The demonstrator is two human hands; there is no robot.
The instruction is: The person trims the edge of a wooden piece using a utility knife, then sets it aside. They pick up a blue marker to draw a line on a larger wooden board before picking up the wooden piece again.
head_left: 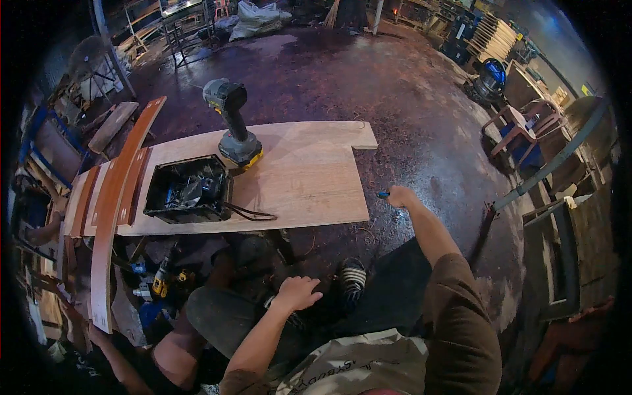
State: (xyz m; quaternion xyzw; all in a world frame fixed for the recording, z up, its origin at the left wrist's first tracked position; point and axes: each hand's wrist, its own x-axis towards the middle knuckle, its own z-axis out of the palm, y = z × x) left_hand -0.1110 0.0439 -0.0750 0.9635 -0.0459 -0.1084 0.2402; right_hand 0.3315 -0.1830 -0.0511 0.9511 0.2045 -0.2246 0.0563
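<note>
Left hand (299, 291), fingers apart, on knee (224, 315); right hand (399, 196) fingers clamped on blue pen (382, 195) beside plywood (309, 171) edge; floor (421, 118) beyond.

This was a woodworking shop. A large plywood board (296, 171) lay low over the floor (408, 99), which was dark, stained and bare. A cordless drill (232, 125) stood at the board's far edge, and an open black toolbox (187, 191) full of bits sat near its left end. Brown veneered strips (118, 191) lay across the left edge. More power tools (161, 280) lay on the floor below the near left corner. Cut timber (490, 36) was stacked along the far right wall, with unfinished wooden frames (520, 128) near it. Sacks (257, 18) and metal racks (184, 26) stood at the back.
</note>
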